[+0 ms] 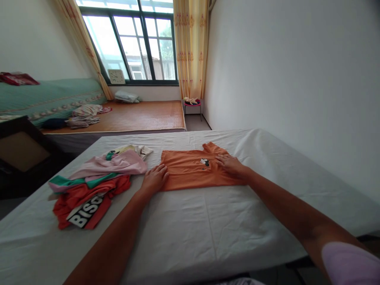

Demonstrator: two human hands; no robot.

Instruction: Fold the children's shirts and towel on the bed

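An orange T-shirt (184, 170) with a small cartoon print lies flat and sideways on a white-sheeted table (190, 225), its hem to the left and a sleeve sticking up at the far right. My left hand (156, 178) rests on the hem edge with its fingers stretched out. My right hand (231, 165) lies flat on the chest part, just right of the print, fingers spread; it hides some of the shirt's right end. Neither hand grips the cloth.
Left of the shirt is a loose heap with a red garment (89, 202) lettered in white and a pink garment (113, 164). Beyond the table stands a bed (142, 114) with more clothes. A white wall (291, 79) runs along the right; a dark chair (26, 154) is at left.
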